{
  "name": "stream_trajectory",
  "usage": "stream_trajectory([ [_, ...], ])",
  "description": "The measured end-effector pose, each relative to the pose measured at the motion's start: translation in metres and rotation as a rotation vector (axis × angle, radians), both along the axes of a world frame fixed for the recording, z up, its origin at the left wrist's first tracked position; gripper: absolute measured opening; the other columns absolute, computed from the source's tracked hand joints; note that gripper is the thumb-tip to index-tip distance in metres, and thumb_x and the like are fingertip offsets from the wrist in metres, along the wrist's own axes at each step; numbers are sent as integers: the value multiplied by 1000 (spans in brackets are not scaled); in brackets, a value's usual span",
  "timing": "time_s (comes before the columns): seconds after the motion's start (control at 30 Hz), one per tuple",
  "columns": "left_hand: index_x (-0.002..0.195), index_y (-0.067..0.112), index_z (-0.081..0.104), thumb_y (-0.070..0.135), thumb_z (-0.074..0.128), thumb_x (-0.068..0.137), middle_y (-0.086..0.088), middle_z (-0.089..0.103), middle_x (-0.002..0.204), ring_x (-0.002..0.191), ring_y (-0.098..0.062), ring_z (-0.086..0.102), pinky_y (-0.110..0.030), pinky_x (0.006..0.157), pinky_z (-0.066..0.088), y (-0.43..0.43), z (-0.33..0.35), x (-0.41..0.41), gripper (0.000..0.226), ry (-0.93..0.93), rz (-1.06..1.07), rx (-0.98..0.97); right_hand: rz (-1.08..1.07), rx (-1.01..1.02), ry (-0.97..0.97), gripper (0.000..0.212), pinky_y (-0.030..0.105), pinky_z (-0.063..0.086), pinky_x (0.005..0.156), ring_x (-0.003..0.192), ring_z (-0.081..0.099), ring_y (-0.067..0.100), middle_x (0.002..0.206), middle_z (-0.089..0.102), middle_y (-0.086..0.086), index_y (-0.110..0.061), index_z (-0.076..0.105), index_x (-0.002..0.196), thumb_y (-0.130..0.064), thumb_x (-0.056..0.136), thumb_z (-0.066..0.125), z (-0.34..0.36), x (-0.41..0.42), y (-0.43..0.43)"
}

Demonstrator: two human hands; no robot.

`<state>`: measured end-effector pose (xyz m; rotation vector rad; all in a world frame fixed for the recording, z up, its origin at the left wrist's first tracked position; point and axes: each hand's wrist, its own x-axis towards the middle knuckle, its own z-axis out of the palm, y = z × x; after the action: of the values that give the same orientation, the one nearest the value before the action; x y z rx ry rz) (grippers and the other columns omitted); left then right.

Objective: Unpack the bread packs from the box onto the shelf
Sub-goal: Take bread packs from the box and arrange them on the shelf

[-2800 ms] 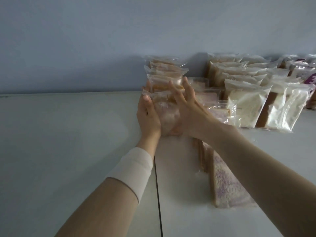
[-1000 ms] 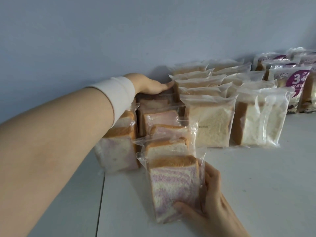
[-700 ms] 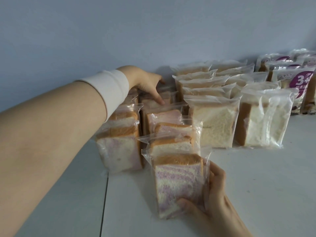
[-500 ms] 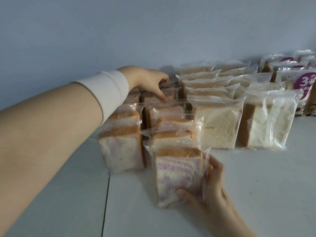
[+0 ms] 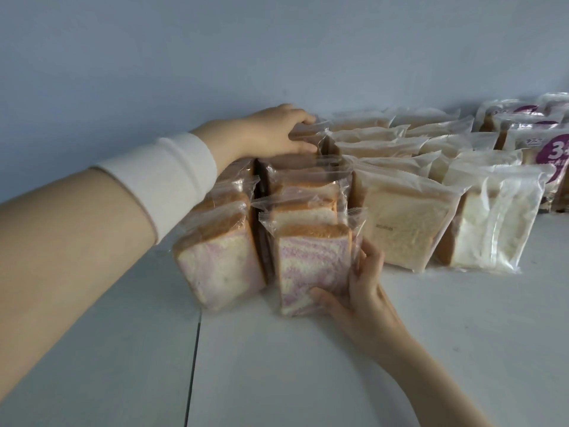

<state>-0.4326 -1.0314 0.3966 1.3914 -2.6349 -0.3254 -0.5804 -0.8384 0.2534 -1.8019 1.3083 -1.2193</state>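
Purple-swirled bread in clear plastic fills my right hand (image 5: 363, 291). My thumb presses low on the face of the front pack (image 5: 311, 266) and my fingers curl round its three o'clock edge, so I grip it as it stands upright on the white shelf (image 5: 400, 349). It heads a row of like packs running away toward twelve o'clock, each touching the next. Just beside it at nine o'clock stands a second row (image 5: 215, 260) of the same bread, leaning a little toward nine.

My left hand (image 5: 271, 134) reaches over both rows to the far end at twelve o'clock, near the blue-grey wall (image 5: 277, 41). There my thumb and curled fingers pinch the crinkled top of the rear pack (image 5: 311, 134). A white cuff (image 5: 166, 177) wraps that forearm.

At three o'clock from the front pack, white bread packs (image 5: 403, 226) stand in rows of their own, the nearest just beside my right fingers. Round toward two o'clock, purple-labelled packs (image 5: 551, 155) stand at the edge of view. A dark seam (image 5: 194, 349) crosses the shelf at seven o'clock from the front pack.
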Motion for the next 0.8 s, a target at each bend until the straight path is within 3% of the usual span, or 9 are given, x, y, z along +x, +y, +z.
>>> stream_trajectory([
  [0.07,140,26,35,52,54,83,-1,26,152,137,-18,28,-24,103,18,15,1,3,66,10,-45,9,-26,-11,21,70,7,40,90,114,50,1,126,38,-21,-20,15,125,-15,81,68,-1,2,2],
  [0.17,137,28,40,52,46,87,3,12,157,142,-18,18,-34,113,16,33,-10,5,56,-119,-54,17,-57,-32,50,72,7,41,86,111,54,11,123,40,-22,-6,18,130,-31,80,63,-1,5,7],
  [0.23,133,28,44,50,44,90,4,7,158,143,-19,16,-35,113,15,35,-17,5,48,-112,-39,-9,-73,-33,78,76,18,45,91,116,54,16,127,46,-11,-5,17,134,-38,79,58,0,7,9],
  [0.33,131,26,46,44,45,92,1,9,158,143,-20,18,-33,113,16,34,-18,3,43,-59,-29,4,-129,-55,134,78,48,39,104,133,37,30,143,35,17,-3,17,140,-28,82,63,2,13,3],
  [0.47,141,24,36,43,36,95,0,10,158,144,-18,16,-31,116,11,36,-13,2,49,-55,-16,50,-206,-52,99,81,46,25,113,141,21,26,150,21,16,-3,11,143,-11,83,66,5,26,-9],
  [0.57,141,21,35,47,38,94,1,31,152,138,-13,30,-22,108,18,63,2,18,54,264,63,-22,-195,-45,67,84,49,24,114,142,20,30,151,19,21,4,6,143,-6,83,65,4,27,-9],
  [0.67,130,17,43,43,51,89,3,50,135,127,-8,46,-28,110,33,134,-16,52,49,867,237,-445,-141,-50,56,87,56,24,111,140,20,40,147,18,30,12,0,139,2,81,64,2,24,-7],
  [0.73,133,13,32,37,61,85,1,40,138,132,-13,39,-36,113,30,187,-59,65,62,1057,468,-579,-117,-30,55,91,56,22,112,141,16,40,147,14,30,12,-3,139,4,79,65,1,22,-7],
  [0.8,141,7,16,39,70,77,-4,22,146,140,-16,24,-43,117,21,216,-102,65,90,1088,696,-355,-117,20,41,99,53,22,113,142,16,35,149,14,25,8,-4,141,-1,76,70,3,21,-7],
])
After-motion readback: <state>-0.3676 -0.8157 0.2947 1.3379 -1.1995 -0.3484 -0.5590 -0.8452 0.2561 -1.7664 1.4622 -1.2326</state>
